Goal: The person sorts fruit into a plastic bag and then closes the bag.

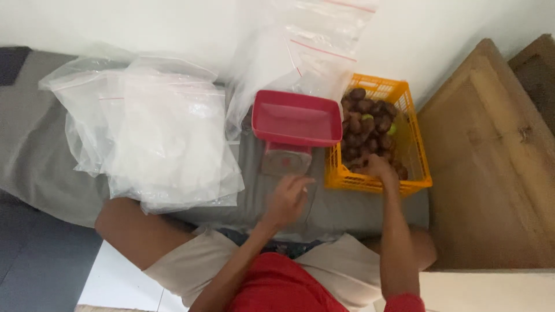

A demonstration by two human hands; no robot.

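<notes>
Person sat cross-legged. Right hand (380,166) reached into the orange basket (417,151), fingers curled among the brown fruit (370,124), grip unclear. Left hand (287,199) hovered loosely spread before the red-trayed scale (296,118). Seemingly picking fruit for weighing; next likely needs a lift onto the tray.

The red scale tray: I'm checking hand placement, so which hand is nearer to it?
Left. The left hand hovers just below the red scale tray; the right hand is inside the orange basket beside it.
</notes>
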